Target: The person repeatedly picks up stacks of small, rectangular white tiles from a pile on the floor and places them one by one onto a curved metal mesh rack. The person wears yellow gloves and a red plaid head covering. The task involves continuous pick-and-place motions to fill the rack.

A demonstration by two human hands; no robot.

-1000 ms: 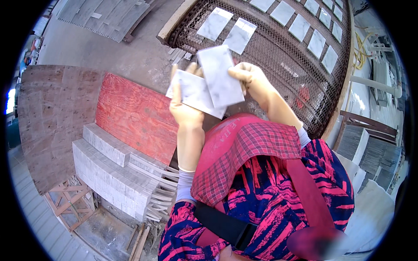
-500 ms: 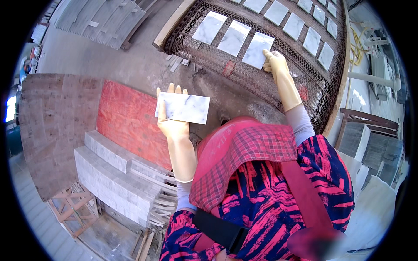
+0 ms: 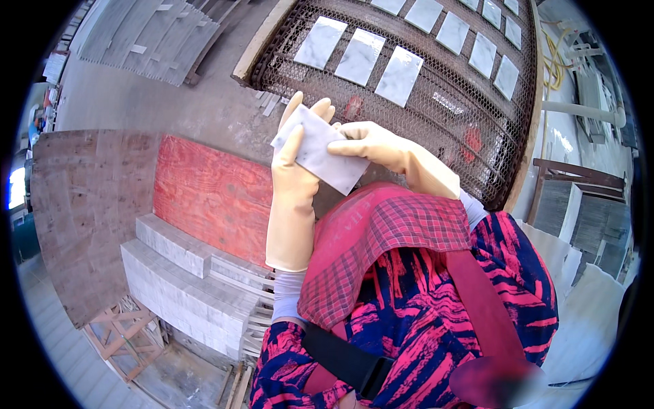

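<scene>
A white tile with grey marbling is held up in front of me, tilted, between both gloved hands. My left hand grips its left side, thumb across the face and fingers behind. With thumb on the face and fingers at the back, my right hand pinches the tile's right edge. Both hands wear cream rubber gloves. Beyond them, a wire-mesh conveyor carries rows of similar tiles; the nearest tile on it lies at the near row's right end.
Left of me stand a red board and a brown wooden panel, with grey stacked slabs in front. Long grey strips lie at the far left. A wooden rail edges the conveyor. Yellow hose hangs at the right.
My right hand has left the conveyor tile and come back to the tile in my left hand. That tile has turned and moved slightly up and right. The conveyor's tiles appear slightly shifted left.
</scene>
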